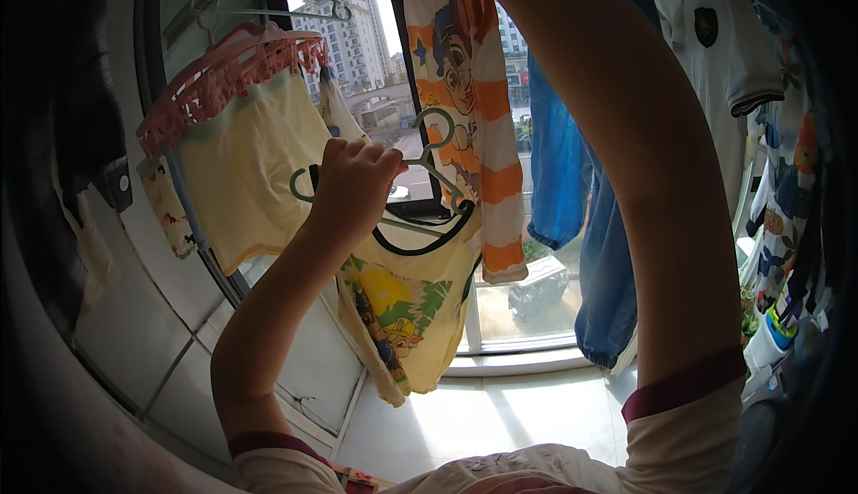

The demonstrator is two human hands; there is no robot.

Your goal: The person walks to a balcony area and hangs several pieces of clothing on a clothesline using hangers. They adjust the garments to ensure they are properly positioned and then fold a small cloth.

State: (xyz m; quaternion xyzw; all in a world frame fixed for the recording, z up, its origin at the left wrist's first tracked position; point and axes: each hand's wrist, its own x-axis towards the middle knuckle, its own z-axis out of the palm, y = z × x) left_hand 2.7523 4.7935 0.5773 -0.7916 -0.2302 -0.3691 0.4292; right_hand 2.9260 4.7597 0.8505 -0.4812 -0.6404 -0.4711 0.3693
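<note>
My left hand (358,179) is closed around the upper bar of a pale green plastic hanger (432,152), whose hook points up to the right. A yellow sleeveless top (415,293) with dark neck trim and a cartoon print hangs from this hanger. My right arm reaches up past the top edge of the picture, so my right hand is out of view. Just behind the hanger hangs an orange and white striped garment (499,186) with a cartoon print.
A red plastic clip hanger (234,72) at the left carries a pale yellow garment (261,166). Empty hangers (295,15) hang at the upper left. Blue trousers (603,279) and a white shirt (710,72) hang on the right. Behind are windows and a white wrapped bundle (539,286).
</note>
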